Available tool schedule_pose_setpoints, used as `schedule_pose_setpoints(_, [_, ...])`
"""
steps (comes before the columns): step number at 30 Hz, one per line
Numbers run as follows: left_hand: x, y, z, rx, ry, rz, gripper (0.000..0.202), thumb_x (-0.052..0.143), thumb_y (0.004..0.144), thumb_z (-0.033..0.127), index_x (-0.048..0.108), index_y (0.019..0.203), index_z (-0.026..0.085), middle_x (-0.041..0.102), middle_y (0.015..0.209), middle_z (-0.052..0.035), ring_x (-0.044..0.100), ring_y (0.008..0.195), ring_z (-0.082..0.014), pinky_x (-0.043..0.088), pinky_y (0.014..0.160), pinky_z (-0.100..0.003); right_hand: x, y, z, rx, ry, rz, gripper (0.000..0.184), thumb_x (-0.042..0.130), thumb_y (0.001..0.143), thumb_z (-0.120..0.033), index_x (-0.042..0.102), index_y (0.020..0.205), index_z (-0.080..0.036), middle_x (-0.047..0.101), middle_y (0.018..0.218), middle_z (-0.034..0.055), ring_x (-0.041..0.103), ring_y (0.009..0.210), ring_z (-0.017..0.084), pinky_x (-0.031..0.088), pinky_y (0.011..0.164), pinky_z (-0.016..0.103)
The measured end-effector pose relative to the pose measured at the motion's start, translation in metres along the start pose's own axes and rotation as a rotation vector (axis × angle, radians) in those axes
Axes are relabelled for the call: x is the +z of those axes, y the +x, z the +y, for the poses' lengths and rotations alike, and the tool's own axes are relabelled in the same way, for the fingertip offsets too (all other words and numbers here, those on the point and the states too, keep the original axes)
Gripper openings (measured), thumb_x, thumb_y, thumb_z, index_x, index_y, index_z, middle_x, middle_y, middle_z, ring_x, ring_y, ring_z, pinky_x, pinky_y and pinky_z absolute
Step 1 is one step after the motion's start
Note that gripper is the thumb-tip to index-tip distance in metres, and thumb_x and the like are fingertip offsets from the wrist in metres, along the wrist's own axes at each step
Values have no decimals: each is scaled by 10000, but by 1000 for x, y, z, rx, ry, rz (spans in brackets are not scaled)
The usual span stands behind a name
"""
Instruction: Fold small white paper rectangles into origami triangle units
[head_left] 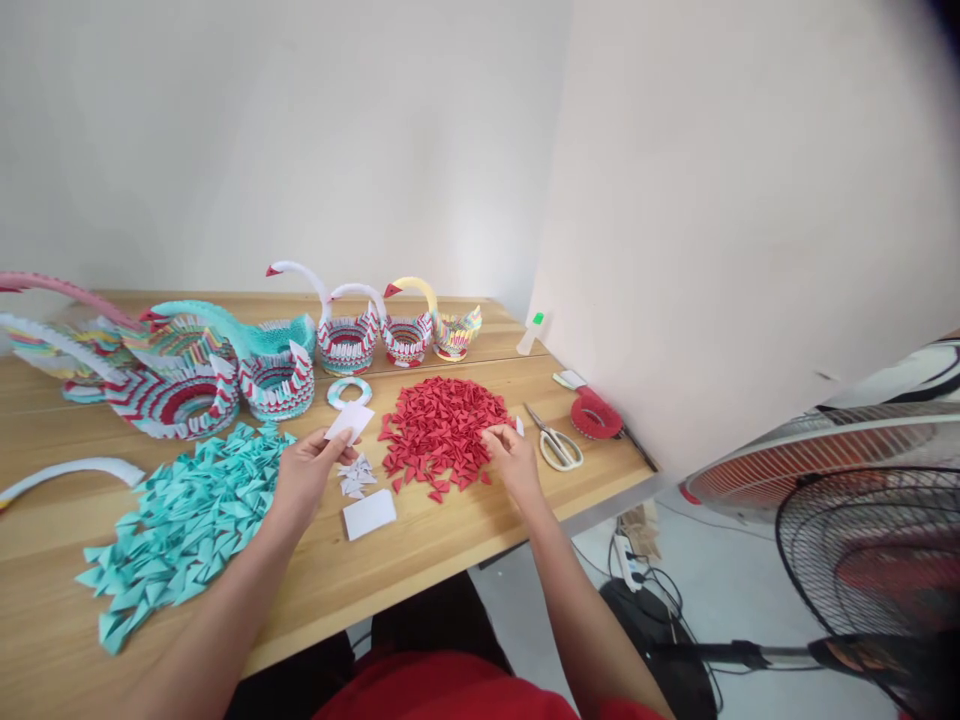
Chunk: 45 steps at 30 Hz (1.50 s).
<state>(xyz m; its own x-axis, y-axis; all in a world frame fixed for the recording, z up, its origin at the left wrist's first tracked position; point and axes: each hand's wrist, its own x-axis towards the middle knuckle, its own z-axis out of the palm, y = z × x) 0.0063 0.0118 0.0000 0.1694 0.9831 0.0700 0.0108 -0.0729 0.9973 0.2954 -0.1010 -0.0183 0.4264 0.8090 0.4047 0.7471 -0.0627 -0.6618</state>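
Observation:
My left hand (309, 466) is closed, pinching a small white paper rectangle (351, 422) between thumb and fingers. Below that paper lies a little heap of white folded paper pieces (357, 477). A stack of white paper rectangles (370, 514) rests nearer the table's front edge. My right hand (513, 458) is at the right side of a pile of red folded paper triangles (442, 425), its fingers pressed together. Whatever it may hold is too small to make out. A bit of white (520, 426) shows just behind its knuckles.
Teal folded pieces (202, 510) cover the table's left. Several paper swans (349, 340) line the back, with a teal-and-white ring (349, 392) before them. Scissors (556, 445), a red paper ring (595, 415) and a green-capped bottle (529, 335) are at right. A fan (870, 560) stands beyond the edge.

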Motion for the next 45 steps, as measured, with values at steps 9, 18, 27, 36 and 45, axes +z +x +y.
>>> schedule_pose_setpoints(9, [0,1,-2,11,-5,5,297,676,679,445,665,675,149,659,591,-42,582,539,-164,473,558,-255,20,-25,-37,-142,85,-127,211,508,897,-278,681,804,-202,691,755,20,627,719,165,479,692,268])
schedule_pose_setpoints(18, [0,3,-5,-19,-58,-8,263,691,688,415,675,678,153,654,588,-27,572,538,-143,461,558,-233,-12,44,16,-235,-365,-154,266,485,919,-197,702,1071,-224,680,1027,77,598,971,200,447,893,345])
schedule_pose_setpoints(27, [-4,4,-6,-26,-59,5,293,701,681,433,671,674,141,652,594,-30,565,539,-140,451,554,-233,-3,74,25,-290,-434,-381,188,604,821,-131,744,908,-223,707,929,48,603,923,186,425,859,280])
schedule_pose_setpoints(36, [-3,4,-5,-41,-62,5,293,701,685,426,675,693,134,652,599,-26,566,553,-137,449,575,-231,-7,79,26,-204,-299,-296,120,577,855,-233,695,866,-215,707,891,41,623,875,188,444,799,286])
schedule_pose_setpoints(45, [-3,5,-9,-37,-74,-12,317,701,686,437,672,697,122,653,609,-36,567,561,-142,447,586,-245,-19,41,-3,-71,-14,-159,229,525,875,-345,671,996,-218,736,916,27,670,770,172,502,689,271])
